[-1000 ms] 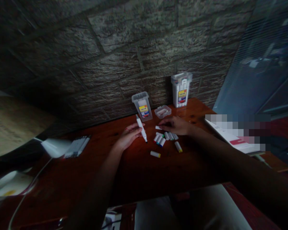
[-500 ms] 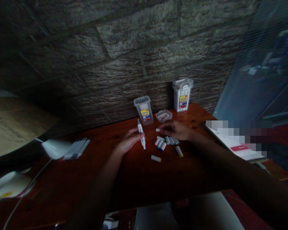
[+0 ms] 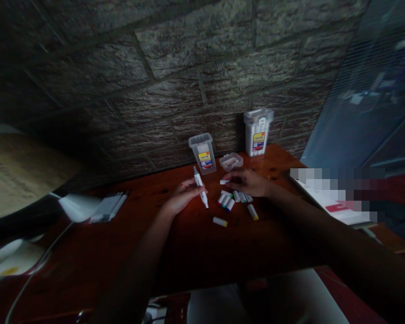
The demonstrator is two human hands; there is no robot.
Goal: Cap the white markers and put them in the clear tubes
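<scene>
My left hand (image 3: 185, 196) is closed round a white marker (image 3: 201, 190), which leans with its dark tip pointing down. Between the thumb and fingers of my right hand (image 3: 246, 182) is a small white marker cap (image 3: 224, 182). Several loose caps with coloured ends lie on the table just below that hand, among them a blue-ended cap (image 3: 229, 205). Two yellow-ended ones lie nearer to me, one cap (image 3: 220, 222) in the middle and another cap (image 3: 253, 212) to the right.
Against the stone wall stand an open clear box (image 3: 203, 154), its lid (image 3: 231, 162), and a closed box of markers (image 3: 258, 132). Several markers (image 3: 110, 207) lie in a row at left, beside a white lamp-like object (image 3: 79, 208). A white box (image 3: 337, 204) is at right.
The marker in my left hand has tilted slightly, its lower tip shifting right and up. My right hand keeps the cap in nearly the same place.
</scene>
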